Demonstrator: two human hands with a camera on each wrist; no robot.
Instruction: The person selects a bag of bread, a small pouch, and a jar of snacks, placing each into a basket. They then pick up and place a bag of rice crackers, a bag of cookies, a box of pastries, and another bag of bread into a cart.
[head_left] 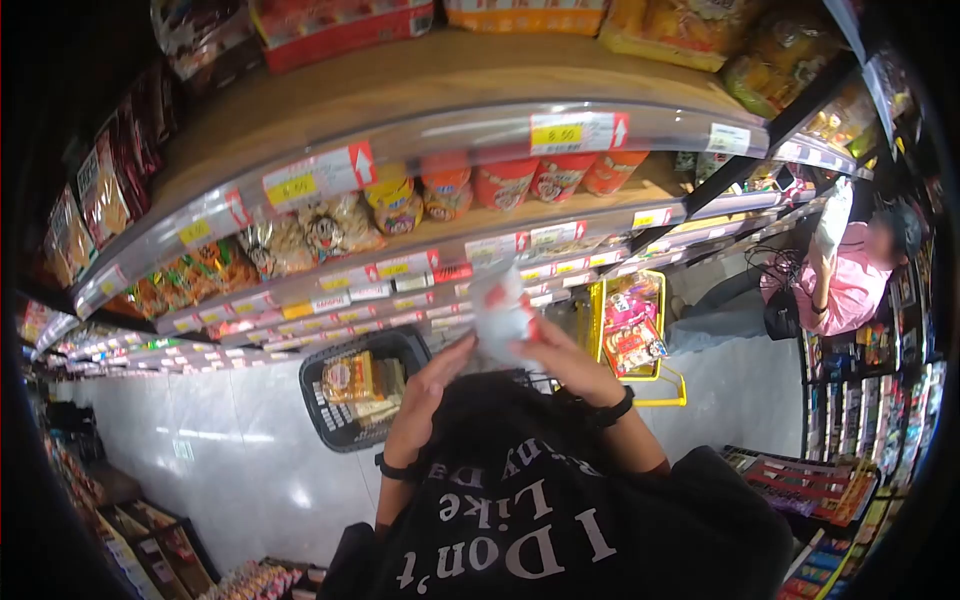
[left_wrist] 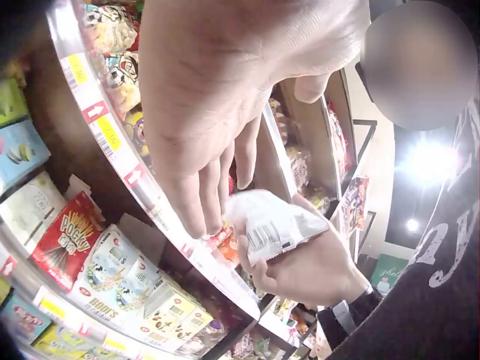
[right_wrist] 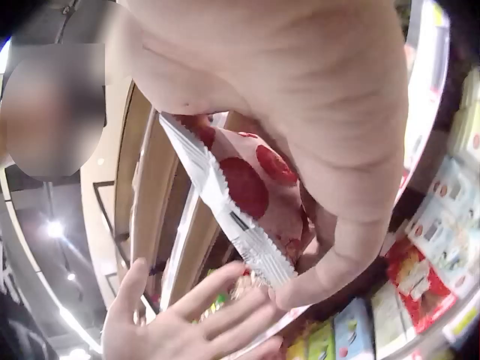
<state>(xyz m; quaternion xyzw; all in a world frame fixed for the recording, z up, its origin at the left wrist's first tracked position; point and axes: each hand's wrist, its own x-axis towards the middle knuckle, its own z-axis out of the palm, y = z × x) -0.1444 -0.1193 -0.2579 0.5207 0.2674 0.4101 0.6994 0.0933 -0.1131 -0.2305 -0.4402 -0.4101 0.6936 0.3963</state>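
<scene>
A white snack packet with red spots (head_left: 503, 318) is up in front of the chest, before the store shelf. My right hand (head_left: 578, 368) grips it; in the right wrist view the fingers curl round the packet (right_wrist: 247, 187), whose crimped end seal faces the camera. A barcode shows on the packet's white side (left_wrist: 268, 229) in the left wrist view. My left hand (head_left: 432, 378) is held out beside the packet with its fingers extended. Those fingers (left_wrist: 214, 187) hang close to the packet, and the right wrist view shows the left palm (right_wrist: 187, 322) spread below the crimped seal.
Shelves with price tags (head_left: 575, 132) curve across the front, stocked with bagged and cupped snacks. On the floor stand a dark grey basket (head_left: 312, 385) with packets inside and a yellow-framed cart (head_left: 660, 375). A person in a pink shirt (head_left: 855, 275) stands at the right, holding a white item.
</scene>
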